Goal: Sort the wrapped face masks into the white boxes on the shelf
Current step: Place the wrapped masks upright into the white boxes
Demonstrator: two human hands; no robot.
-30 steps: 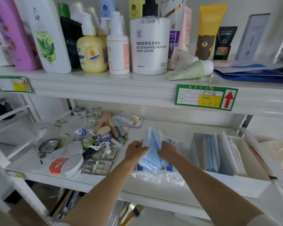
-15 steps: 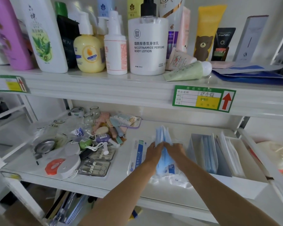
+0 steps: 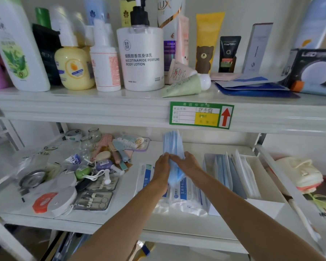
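Here, both hands clamp one upright stack of wrapped blue masks above the lower shelf.

The lower shelf (image 3: 109, 221) carries everything in reach; the upper shelf edge (image 3: 102, 108), with its green label (image 3: 200, 115), overhangs the stack's top. To the right, the white box (image 3: 265, 200) stands with sleeved masks already filed on edge in its compartments. To the left, a clutter of small toiletries (image 3: 94, 162) and a manicure kit (image 3: 93, 200) fills the shelf. Flat mask packs (image 3: 188, 196) lie directly beneath the stack, just beside the box. The stack of masks (image 3: 172, 146) stands on end. The left hand (image 3: 161, 171) and right hand (image 3: 187, 163) press its sides, fingers curled around it.
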